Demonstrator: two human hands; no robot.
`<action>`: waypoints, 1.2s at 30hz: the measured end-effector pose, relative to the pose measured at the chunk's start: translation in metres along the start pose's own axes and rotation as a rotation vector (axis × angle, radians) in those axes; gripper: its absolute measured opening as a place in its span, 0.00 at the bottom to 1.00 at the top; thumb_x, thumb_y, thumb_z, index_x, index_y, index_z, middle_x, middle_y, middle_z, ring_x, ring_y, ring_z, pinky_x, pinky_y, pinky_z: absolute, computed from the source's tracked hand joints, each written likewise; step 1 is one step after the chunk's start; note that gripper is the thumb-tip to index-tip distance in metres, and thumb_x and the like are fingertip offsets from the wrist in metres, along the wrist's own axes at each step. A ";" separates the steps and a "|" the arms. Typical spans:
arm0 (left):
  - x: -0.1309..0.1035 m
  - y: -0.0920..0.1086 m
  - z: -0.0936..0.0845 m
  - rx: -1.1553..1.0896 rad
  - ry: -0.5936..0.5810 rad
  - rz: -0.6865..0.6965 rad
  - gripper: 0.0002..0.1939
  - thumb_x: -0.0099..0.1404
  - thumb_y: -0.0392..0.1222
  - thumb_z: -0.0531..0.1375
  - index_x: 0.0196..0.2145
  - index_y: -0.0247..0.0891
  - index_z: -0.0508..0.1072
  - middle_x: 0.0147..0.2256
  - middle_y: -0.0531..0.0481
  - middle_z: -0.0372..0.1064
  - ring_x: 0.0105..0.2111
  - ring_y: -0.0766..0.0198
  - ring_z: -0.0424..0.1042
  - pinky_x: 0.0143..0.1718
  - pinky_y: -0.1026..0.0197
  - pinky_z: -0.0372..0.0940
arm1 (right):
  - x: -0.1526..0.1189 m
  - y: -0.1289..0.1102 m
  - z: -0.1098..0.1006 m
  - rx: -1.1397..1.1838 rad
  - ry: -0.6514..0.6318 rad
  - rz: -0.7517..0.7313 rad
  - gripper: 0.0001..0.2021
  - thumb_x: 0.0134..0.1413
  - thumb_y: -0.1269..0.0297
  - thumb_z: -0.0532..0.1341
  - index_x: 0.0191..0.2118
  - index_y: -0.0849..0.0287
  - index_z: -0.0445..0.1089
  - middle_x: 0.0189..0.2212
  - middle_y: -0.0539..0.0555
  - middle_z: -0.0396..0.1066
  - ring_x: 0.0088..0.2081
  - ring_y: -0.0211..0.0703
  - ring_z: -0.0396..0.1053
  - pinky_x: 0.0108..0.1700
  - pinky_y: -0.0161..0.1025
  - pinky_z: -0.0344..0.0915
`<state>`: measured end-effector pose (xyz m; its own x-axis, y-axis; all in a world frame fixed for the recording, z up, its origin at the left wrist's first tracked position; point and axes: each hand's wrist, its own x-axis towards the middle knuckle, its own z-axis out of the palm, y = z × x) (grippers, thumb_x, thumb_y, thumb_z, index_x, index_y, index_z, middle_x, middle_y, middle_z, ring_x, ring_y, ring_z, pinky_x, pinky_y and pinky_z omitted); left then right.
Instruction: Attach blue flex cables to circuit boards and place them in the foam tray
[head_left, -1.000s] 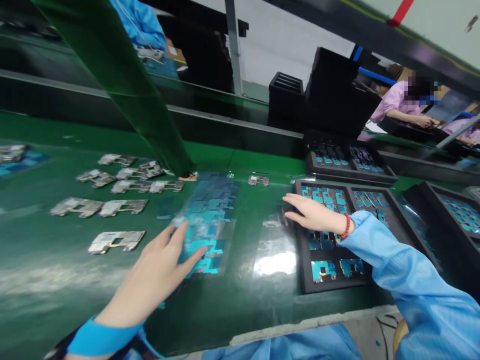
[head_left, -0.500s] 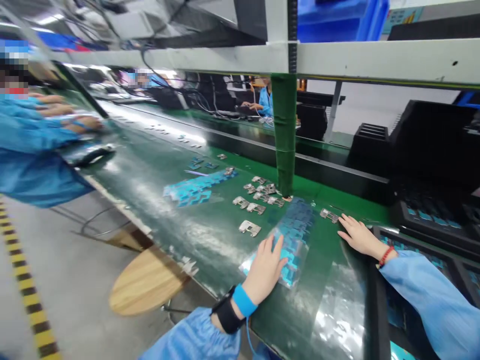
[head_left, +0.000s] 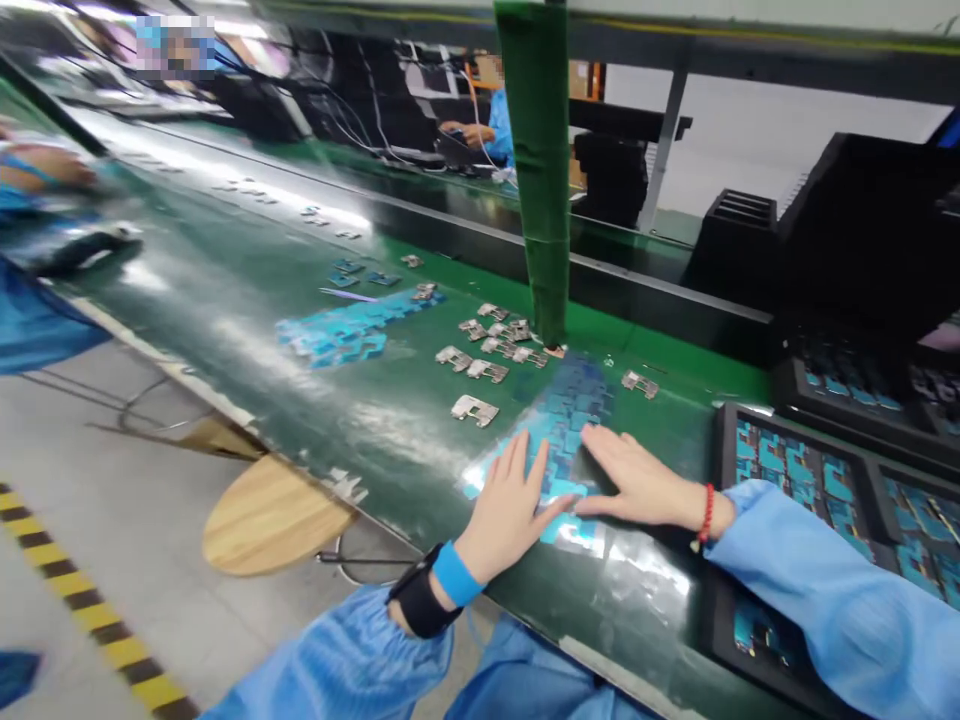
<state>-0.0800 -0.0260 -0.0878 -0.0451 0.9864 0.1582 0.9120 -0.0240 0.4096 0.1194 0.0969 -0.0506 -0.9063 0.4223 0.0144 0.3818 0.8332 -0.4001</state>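
A sheet of blue pieces (head_left: 574, 400) lies on the green table top, partly under both hands. My left hand (head_left: 510, 505) rests on its near left part with the fingers spread. From the right, my right hand (head_left: 637, 480) touches the sheet, thumb and fingers apart, its thumb close to the left thumb. Neither hand grips anything visible. Several silver metal parts (head_left: 487, 370) lie beyond my left hand, and a single metal part (head_left: 640, 384) lies beyond my right hand. A second blue sheet (head_left: 337, 330) is farther left.
Black trays (head_left: 724, 470) holding blue parts stand at the right, under my right sleeve. A green-wrapped post (head_left: 547, 200) rises behind the sheet. A wooden stool (head_left: 274, 515) is below the table's edge. Other people's blue sleeves show at the far left and in back.
My right hand has moved left, from beside the single metal part onto the blue sheet. My left hand remains on the sheet. The camera view has shifted, tilting down.
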 end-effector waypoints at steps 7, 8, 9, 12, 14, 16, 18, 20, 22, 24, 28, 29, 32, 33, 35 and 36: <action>0.009 0.013 -0.027 -0.258 -0.002 -0.103 0.26 0.65 0.55 0.54 0.48 0.29 0.73 0.59 0.27 0.60 0.62 0.36 0.55 0.63 0.38 0.51 | -0.001 -0.013 0.009 -0.001 0.013 -0.025 0.21 0.65 0.58 0.54 0.57 0.67 0.65 0.61 0.69 0.60 0.62 0.58 0.60 0.62 0.55 0.61; 0.011 0.017 -0.033 -0.314 -0.005 -0.126 0.24 0.65 0.55 0.54 0.45 0.31 0.75 0.55 0.30 0.65 0.60 0.38 0.60 0.62 0.39 0.53 | -0.001 -0.013 0.004 0.018 0.035 -0.033 0.19 0.65 0.59 0.54 0.54 0.67 0.67 0.59 0.68 0.63 0.60 0.56 0.63 0.60 0.52 0.63; 0.013 0.021 -0.038 -0.375 -0.011 -0.151 0.22 0.64 0.55 0.54 0.42 0.34 0.75 0.51 0.33 0.69 0.56 0.41 0.65 0.60 0.40 0.57 | -0.001 -0.013 -0.002 0.034 0.061 -0.041 0.17 0.66 0.59 0.54 0.52 0.66 0.68 0.55 0.67 0.66 0.57 0.53 0.65 0.58 0.50 0.65; 0.018 0.031 -0.049 -0.584 -0.061 -0.229 0.20 0.63 0.57 0.55 0.39 0.37 0.75 0.40 0.41 0.76 0.41 0.48 0.76 0.47 0.46 0.71 | -0.004 -0.016 -0.015 0.038 0.136 -0.082 0.15 0.67 0.61 0.51 0.52 0.62 0.66 0.45 0.62 0.69 0.47 0.47 0.69 0.49 0.45 0.70; 0.022 0.034 -0.053 -0.717 -0.098 -0.271 0.23 0.61 0.59 0.57 0.41 0.37 0.74 0.38 0.42 0.77 0.36 0.50 0.77 0.38 0.49 0.75 | -0.007 -0.019 -0.020 0.018 0.160 -0.120 0.17 0.68 0.62 0.48 0.57 0.61 0.62 0.43 0.60 0.70 0.43 0.45 0.69 0.45 0.42 0.70; 0.024 0.035 -0.056 -0.828 -0.114 -0.299 0.27 0.57 0.61 0.60 0.45 0.35 0.73 0.42 0.40 0.77 0.36 0.50 0.78 0.36 0.50 0.75 | -0.010 -0.020 -0.021 -0.008 0.166 -0.148 0.18 0.69 0.64 0.47 0.59 0.61 0.59 0.41 0.59 0.71 0.40 0.43 0.70 0.42 0.38 0.69; 0.025 0.034 -0.057 -0.918 -0.120 -0.321 0.32 0.56 0.63 0.61 0.48 0.35 0.71 0.45 0.39 0.77 0.39 0.49 0.78 0.39 0.50 0.75 | -0.013 -0.019 -0.020 -0.053 0.158 -0.176 0.18 0.70 0.63 0.46 0.60 0.62 0.59 0.39 0.57 0.72 0.36 0.41 0.70 0.39 0.36 0.68; 0.027 0.034 -0.057 -0.988 -0.136 -0.343 0.32 0.57 0.64 0.60 0.48 0.35 0.71 0.44 0.39 0.78 0.42 0.49 0.78 0.44 0.50 0.74 | -0.013 -0.019 -0.019 -0.128 0.154 -0.225 0.18 0.70 0.64 0.46 0.60 0.61 0.59 0.37 0.56 0.73 0.34 0.40 0.70 0.37 0.36 0.68; 0.030 0.033 -0.056 -1.031 -0.160 -0.359 0.30 0.56 0.63 0.60 0.45 0.34 0.73 0.40 0.38 0.79 0.43 0.48 0.78 0.46 0.50 0.73 | -0.012 -0.021 -0.019 -0.222 0.199 -0.296 0.17 0.69 0.67 0.47 0.59 0.61 0.61 0.40 0.57 0.73 0.36 0.39 0.69 0.39 0.36 0.68; 0.033 0.031 -0.053 -1.042 -0.182 -0.359 0.27 0.54 0.60 0.62 0.41 0.33 0.74 0.39 0.36 0.79 0.41 0.47 0.79 0.46 0.49 0.73 | -0.011 -0.029 -0.019 -0.303 0.301 -0.383 0.14 0.68 0.71 0.49 0.53 0.61 0.66 0.47 0.60 0.72 0.42 0.41 0.69 0.44 0.39 0.68; 0.035 0.025 -0.043 -0.965 -0.176 -0.312 0.26 0.54 0.57 0.61 0.41 0.31 0.73 0.39 0.33 0.79 0.40 0.47 0.79 0.44 0.49 0.74 | -0.015 -0.058 -0.024 -0.291 0.422 -0.503 0.09 0.66 0.70 0.53 0.41 0.62 0.71 0.45 0.60 0.72 0.46 0.43 0.67 0.49 0.42 0.68; 0.034 0.024 -0.040 -0.928 -0.171 -0.292 0.26 0.55 0.57 0.59 0.42 0.31 0.73 0.39 0.33 0.79 0.39 0.47 0.79 0.43 0.49 0.74 | -0.019 -0.066 -0.027 -0.250 0.419 -0.503 0.09 0.67 0.69 0.53 0.41 0.62 0.71 0.40 0.58 0.73 0.42 0.41 0.68 0.46 0.41 0.68; 0.024 0.022 -0.038 -0.767 -0.152 -0.210 0.29 0.57 0.56 0.56 0.48 0.31 0.71 0.43 0.32 0.77 0.40 0.46 0.79 0.43 0.45 0.74 | -0.039 -0.082 -0.038 -0.091 0.393 -0.478 0.12 0.67 0.72 0.49 0.46 0.62 0.69 0.31 0.54 0.71 0.31 0.38 0.65 0.38 0.36 0.68; 0.020 0.022 -0.040 -0.703 -0.136 -0.178 0.29 0.58 0.56 0.56 0.50 0.32 0.71 0.47 0.32 0.75 0.44 0.44 0.77 0.47 0.42 0.71 | -0.046 -0.084 -0.042 -0.036 0.384 -0.454 0.13 0.67 0.73 0.48 0.48 0.63 0.68 0.31 0.54 0.71 0.31 0.38 0.65 0.36 0.35 0.68; 0.014 0.024 -0.048 -0.581 -0.094 -0.118 0.29 0.59 0.55 0.56 0.52 0.33 0.71 0.56 0.32 0.67 0.55 0.40 0.68 0.57 0.36 0.60 | -0.060 -0.083 -0.053 0.067 0.390 -0.348 0.13 0.67 0.72 0.50 0.52 0.64 0.66 0.33 0.56 0.71 0.32 0.38 0.66 0.35 0.34 0.68; 0.013 0.026 -0.054 -0.534 -0.072 -0.094 0.29 0.59 0.55 0.56 0.51 0.33 0.72 0.59 0.31 0.64 0.60 0.38 0.61 0.61 0.34 0.53 | -0.066 -0.080 -0.059 0.106 0.404 -0.276 0.13 0.67 0.70 0.51 0.53 0.64 0.66 0.33 0.56 0.71 0.32 0.38 0.67 0.35 0.33 0.68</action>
<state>-0.0789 -0.0227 -0.0266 -0.0711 0.9965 0.0445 0.5710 0.0040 0.8209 0.1593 0.0228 0.0343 -0.8206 0.3132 0.4781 0.0980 0.9011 -0.4223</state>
